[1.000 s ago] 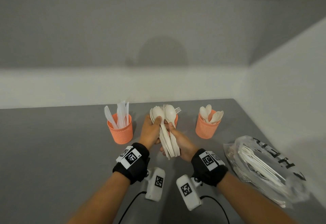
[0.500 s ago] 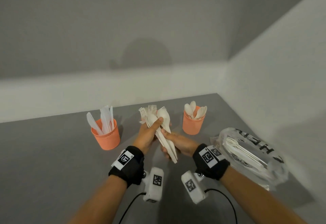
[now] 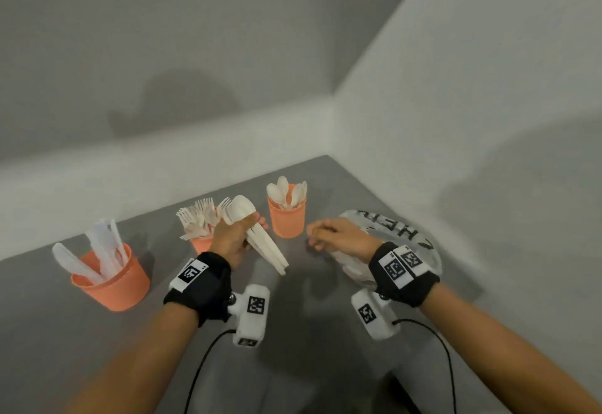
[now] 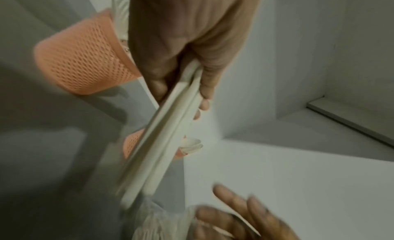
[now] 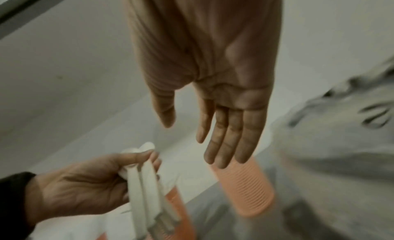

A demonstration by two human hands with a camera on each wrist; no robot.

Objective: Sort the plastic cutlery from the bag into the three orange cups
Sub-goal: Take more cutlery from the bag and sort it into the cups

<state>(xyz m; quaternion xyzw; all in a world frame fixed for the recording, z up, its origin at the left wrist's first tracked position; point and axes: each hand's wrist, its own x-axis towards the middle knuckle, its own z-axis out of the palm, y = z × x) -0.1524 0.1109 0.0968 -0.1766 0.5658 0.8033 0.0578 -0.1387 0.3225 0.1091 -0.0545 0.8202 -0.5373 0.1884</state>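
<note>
Three orange cups stand in a row on the grey table: a left cup [image 3: 110, 283] with knives, a middle cup [image 3: 200, 244] with forks and a right cup [image 3: 286, 221] with spoons. My left hand [image 3: 250, 228] grips a bundle of white spoons [image 3: 242, 210] in front of the middle cup, bowls up and handles slanting down to the right. The left wrist view shows those handles [image 4: 157, 142] between thumb and fingers. My right hand [image 3: 317, 237] hovers empty beside the clear plastic bag [image 3: 413, 244] of cutlery. Its fingers [image 5: 226, 139] are straight in the right wrist view.
White walls meet in a corner just behind the right cup and run along the table's right side past the bag. Two white wrist-camera units with black cables hang under my forearms. Bare grey table lies in front of the cups.
My right hand has let go of the spoon bundle and moved right to the bag. The left hand alone now holds the spoons, tilted more to the right.
</note>
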